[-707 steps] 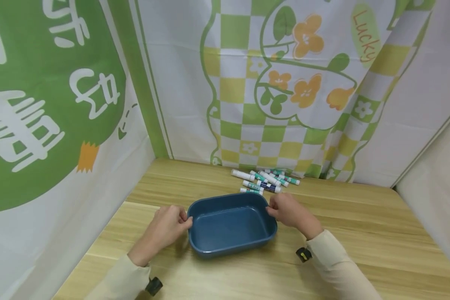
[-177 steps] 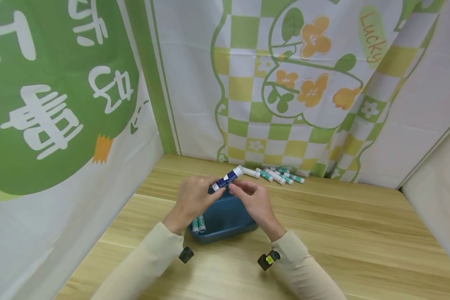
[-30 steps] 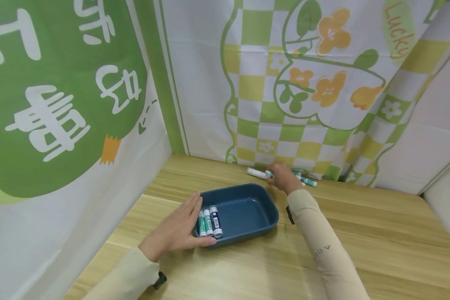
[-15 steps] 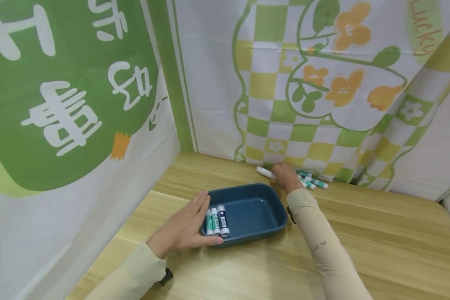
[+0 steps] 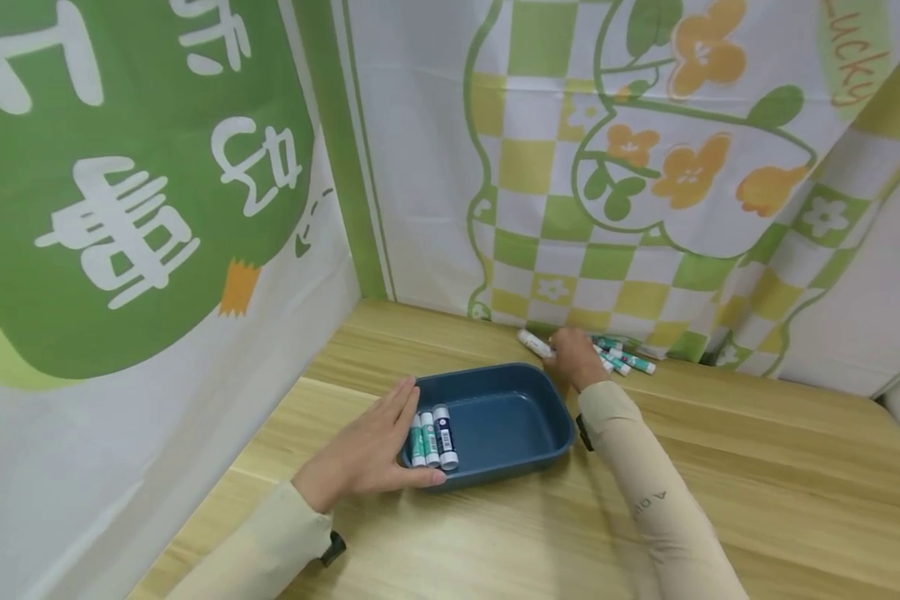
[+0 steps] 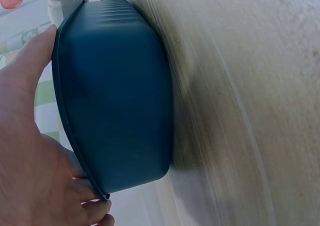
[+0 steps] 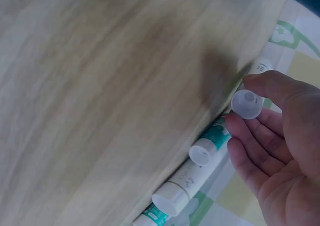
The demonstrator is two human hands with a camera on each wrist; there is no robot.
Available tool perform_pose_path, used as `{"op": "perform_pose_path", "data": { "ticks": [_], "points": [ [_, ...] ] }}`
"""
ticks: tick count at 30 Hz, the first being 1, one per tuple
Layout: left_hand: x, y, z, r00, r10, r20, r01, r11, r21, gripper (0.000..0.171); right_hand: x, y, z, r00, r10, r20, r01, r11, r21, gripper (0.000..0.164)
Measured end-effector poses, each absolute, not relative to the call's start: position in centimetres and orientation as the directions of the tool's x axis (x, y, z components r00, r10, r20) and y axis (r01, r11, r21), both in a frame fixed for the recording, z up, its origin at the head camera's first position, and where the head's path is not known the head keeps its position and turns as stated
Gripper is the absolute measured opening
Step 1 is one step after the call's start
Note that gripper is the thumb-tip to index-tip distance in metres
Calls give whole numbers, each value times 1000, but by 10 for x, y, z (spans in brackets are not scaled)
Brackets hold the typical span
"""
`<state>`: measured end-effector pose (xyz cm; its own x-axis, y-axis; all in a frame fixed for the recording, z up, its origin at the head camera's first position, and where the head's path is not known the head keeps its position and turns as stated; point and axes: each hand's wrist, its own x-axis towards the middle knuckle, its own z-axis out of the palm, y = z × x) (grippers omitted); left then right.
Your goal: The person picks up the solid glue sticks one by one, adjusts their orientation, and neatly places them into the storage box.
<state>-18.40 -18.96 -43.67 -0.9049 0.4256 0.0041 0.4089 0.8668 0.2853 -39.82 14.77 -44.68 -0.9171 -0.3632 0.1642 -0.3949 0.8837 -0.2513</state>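
In the head view my left hand [image 5: 360, 450] holds the left end of a dark blue tray [image 5: 506, 421], thumb on its near rim and fingers along its left rim. Three glue sticks stand side by side inside that end: two green [image 5: 430, 440] and one navy [image 5: 445, 437]. My right hand [image 5: 576, 357] is at the back of the table among loose glue sticks. In the right wrist view its thumb and fingers pinch a glue stick [image 7: 247, 104], of which mostly the translucent white end shows. A white glue stick [image 5: 534, 342] lies just left of that hand.
Several green and white glue sticks [image 5: 632, 362] lie right of my right hand, against the patterned curtain [image 5: 570, 192]. A printed cloth wall [image 5: 150, 208] borders the wooden table [image 5: 465, 542] on the left.
Earlier both hands held the tray; later both held the navy glue stick, now in the tray. My right hand has moved to the back; over the last second the hands barely move.
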Motion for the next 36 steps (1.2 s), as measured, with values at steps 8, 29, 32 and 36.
{"op": "perform_pose_path", "data": {
  "ticks": [8,29,32,36],
  "points": [
    [-184,-189,-437,-903,429,11,415,867,277,127,-382,150,-434,-905,-375,200,-419,868,-267,43],
    [-184,-190,-435,-901,433,25,426,872,242,126,-317,134,-364,-863,-413,290,-490,824,-284,21],
    [-185,-189,-435,-900,434,30,428,872,237,126,-304,128,-357,-860,-418,294,-500,806,-316,12],
    [-185,-188,-435,-900,435,28,428,871,242,126,-288,119,-354,-850,-446,280,-522,782,-339,13]
  ]
}}
